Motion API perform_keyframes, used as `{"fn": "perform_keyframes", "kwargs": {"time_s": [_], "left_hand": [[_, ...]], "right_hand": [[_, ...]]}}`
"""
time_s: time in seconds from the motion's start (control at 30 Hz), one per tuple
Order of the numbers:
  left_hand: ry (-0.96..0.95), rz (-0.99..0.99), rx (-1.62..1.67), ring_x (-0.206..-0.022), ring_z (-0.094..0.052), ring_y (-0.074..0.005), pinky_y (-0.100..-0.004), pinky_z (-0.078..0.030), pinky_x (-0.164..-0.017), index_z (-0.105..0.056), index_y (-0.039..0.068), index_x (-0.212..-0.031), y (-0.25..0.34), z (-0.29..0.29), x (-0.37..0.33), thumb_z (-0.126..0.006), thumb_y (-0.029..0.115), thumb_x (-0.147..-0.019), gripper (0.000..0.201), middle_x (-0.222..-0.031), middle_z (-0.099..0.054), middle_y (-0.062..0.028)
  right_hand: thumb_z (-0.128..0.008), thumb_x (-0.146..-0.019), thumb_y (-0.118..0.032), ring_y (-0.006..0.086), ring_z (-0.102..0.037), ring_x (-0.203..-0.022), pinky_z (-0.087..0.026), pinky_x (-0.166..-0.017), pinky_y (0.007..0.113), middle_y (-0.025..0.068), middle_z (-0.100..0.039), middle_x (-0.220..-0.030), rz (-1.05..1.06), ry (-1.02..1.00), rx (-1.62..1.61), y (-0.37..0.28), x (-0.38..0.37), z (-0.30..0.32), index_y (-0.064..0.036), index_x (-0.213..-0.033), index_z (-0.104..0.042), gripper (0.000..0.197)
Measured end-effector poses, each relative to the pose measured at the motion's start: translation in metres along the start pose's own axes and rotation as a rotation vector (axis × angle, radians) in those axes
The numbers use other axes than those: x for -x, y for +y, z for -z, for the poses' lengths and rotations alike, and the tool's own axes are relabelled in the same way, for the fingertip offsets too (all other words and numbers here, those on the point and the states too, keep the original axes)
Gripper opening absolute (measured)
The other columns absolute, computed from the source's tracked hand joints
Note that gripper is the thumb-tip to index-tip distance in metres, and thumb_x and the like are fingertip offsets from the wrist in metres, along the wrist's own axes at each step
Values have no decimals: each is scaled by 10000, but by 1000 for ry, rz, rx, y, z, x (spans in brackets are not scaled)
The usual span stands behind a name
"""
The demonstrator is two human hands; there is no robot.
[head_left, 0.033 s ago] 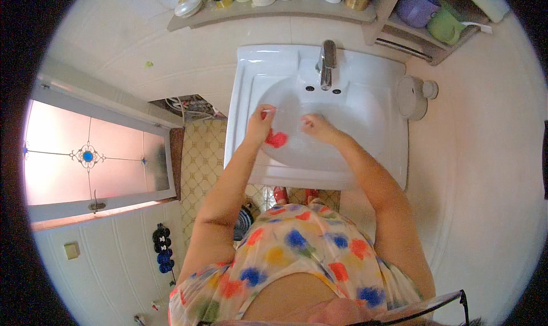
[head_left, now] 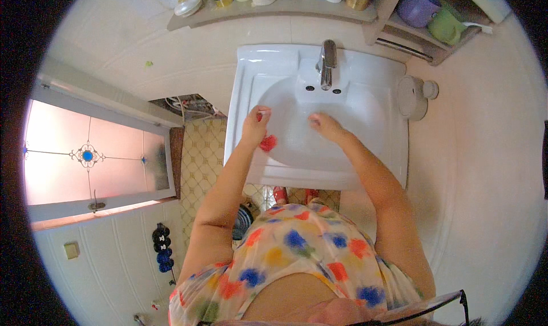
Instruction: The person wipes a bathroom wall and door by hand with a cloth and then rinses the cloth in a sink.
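Note:
Over the left side of the white washbasin [head_left: 354, 137], my left hand [head_left: 254, 126] is closed on a small red piece that looks like cloth [head_left: 268, 143]. Some red shows between its fingers, and the rest hangs out beside the wrist above the bowl. My right hand [head_left: 325, 126] is over the middle of the bowl, its fingers curled together and slightly blurred. Whatever it may hold is too small to make out. The two hands are apart. Beyond them stands the chrome faucet [head_left: 326, 66], which neither hand touches.
A shelf [head_left: 285, 11] with several bottles runs along the wall above the basin. Purple and green cups [head_left: 448, 28] stand in a cubby at the upper right. A round white holder [head_left: 412, 97] is at the basin's right edge. A framed glass panel [head_left: 97, 155] is at the left.
My hands have moved farther apart: the right a little to the right, the left slightly to the left. The red cloth has shifted left with my left hand.

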State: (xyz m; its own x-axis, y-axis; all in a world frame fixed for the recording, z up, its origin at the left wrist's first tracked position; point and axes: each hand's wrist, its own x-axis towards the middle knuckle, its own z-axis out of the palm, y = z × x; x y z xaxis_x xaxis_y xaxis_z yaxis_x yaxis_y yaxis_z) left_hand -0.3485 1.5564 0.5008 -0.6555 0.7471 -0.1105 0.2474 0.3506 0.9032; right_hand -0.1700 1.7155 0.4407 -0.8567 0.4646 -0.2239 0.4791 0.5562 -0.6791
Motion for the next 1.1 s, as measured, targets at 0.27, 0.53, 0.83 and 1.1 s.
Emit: {"fn": "perform_keyframes", "kwargs": {"time_s": [0.27, 0.53, 0.83, 1.1], "left_hand": [[105, -2, -641, -638, -573, -280, -383, -443, -574, -554, 137, -875, -14, 22, 27, -509, 267, -774, 170, -682, -591, -93], [145, 31, -714, -645, -579, -279, -384, -452, -589, -554, 149, -855, -20, 21, 33, -497, 260, -773, 149, -679, -598, -85], [194, -53, -713, -636, -577, -276, -386, -455, -577, -554, 127, -830, -21, 19, 35, -524, 235, -755, 135, -674, -597, -85], [197, -43, -762, -618, -575, -275, -382, -457, -568, -560, 127, -806, -11, 15, 33, -539, 227, -738, 123, -672, -598, -84]], "right_hand": [[-531, -743, -98, 294, -456, -982, -410, -813, 390, 120, -459, -1024, -19, 61, 431, 58, -14, -28, -195, -1004, -568, 281], [-477, -761, -123, 334, -450, -1028, -375, -870, 392, 179, -428, -1155, -146, -2, 516, 33, -27, -38, -86, -950, -583, 220], [-549, -695, -108, 298, -497, -931, -431, -769, 402, 131, -495, -961, -171, 190, 467, 25, -31, -34, -48, -919, -509, 236], [-567, -687, -92, 313, -496, -929, -421, -795, 411, 151, -483, -1005, -67, 176, 493, 56, -41, -38, -23, -971, -460, 312]]}}
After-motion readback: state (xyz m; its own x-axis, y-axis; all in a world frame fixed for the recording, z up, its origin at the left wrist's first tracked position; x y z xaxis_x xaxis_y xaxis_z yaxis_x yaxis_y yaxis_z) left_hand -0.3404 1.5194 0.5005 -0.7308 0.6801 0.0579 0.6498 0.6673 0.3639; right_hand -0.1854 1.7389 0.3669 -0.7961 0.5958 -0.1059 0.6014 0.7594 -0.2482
